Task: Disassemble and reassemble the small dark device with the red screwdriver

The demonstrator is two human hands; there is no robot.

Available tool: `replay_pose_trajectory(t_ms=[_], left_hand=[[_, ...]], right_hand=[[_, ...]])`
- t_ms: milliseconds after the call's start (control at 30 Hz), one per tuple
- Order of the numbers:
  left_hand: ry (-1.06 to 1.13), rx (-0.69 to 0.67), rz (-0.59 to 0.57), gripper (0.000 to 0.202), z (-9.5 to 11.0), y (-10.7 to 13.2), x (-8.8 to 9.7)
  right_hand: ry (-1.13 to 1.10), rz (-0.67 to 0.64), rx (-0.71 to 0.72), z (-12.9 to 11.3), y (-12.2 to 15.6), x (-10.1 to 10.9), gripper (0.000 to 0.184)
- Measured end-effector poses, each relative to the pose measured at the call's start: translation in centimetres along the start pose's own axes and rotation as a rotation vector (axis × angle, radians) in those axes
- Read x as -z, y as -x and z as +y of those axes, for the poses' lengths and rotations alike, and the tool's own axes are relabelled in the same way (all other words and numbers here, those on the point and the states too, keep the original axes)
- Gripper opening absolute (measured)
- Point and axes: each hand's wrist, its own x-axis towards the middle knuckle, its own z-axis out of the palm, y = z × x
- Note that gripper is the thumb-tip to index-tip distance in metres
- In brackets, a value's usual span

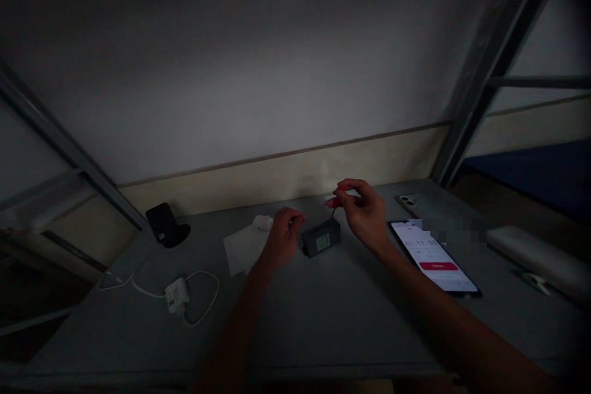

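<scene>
A dark box-shaped power supply [322,239] with a slotted top and a pale label rests on the table in front of me. My right hand [366,209], closed, pinches the red handle of a small screwdriver [331,202] above the box's right end. Its thin shaft points down to the box's top; whether the tip touches is too dark to tell. Just left of the box is my left hand [285,231], its fingertips pressed together. What they hold, if anything, I cannot make out.
A lit phone [434,258] lies to the right, with another phone [409,201] behind it and a long pale case [530,249] beyond. On the left are a black stand [164,225], a white adapter [176,295] with its cable, and white paper [242,249]. A wall closes the back.
</scene>
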Motion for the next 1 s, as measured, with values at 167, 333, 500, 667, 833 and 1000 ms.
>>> replay_pose_trajectory(t_ms=[167, 333, 500, 667, 833, 1000], left_hand=[[-0.074, -0.143, -0.118, 0.018, 2.1, -3.7, -2.7], [-0.053, -0.156, -0.186, 0.017, 2.3, -5.1, -4.3], [0.056, -0.093, -0.191, 0.020, 2.0, -4.1, -4.5], [0.054, -0.032, -0.158, 0.021, 1.9, -3.4, -4.0], [0.070, -0.047, -0.142, 0.020, 2.0, -3.5, -3.6], [0.099, -0.028, -0.138, 0.020, 2.0, -3.4, -3.8]], right_hand=[[-0.057, 0.138, 0.093, -0.5, -1.1, 0.8, 0.019], [-0.065, 0.126, 0.094, -0.6, -1.4, 1.1, 0.019], [-0.016, 0.129, 0.121, -0.8, -1.1, 0.9, 0.016], [-0.030, 0.102, 0.109, -1.3, -0.9, 0.7, 0.015], [-0.019, 0.069, 0.118, -1.3, -0.7, 0.5, 0.017], [-0.003, 0.090, 0.118, -0.9, -0.5, 0.4, 0.018]])
